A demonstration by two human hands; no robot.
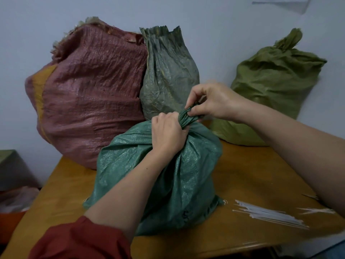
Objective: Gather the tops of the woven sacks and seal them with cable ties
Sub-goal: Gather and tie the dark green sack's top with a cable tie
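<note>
A teal green woven sack [173, 186] stands on the wooden table [248, 176] right in front of me. Its top is bunched into a tight neck. My left hand [167, 133] grips that neck from the left, fingers wrapped round it. My right hand [211, 100] pinches the gathered end of the neck from the right, just above the left hand. A loose bundle of white cable ties [268, 214] lies flat on the table to the right of the sack. No tie is visible in either hand.
A large reddish sack [87, 94] and a grey-green sack [168, 71] with an open top stand behind against the wall. An olive sack [274, 79] with a twisted top leans at the back right. A box [11, 169] sits off the table's left edge.
</note>
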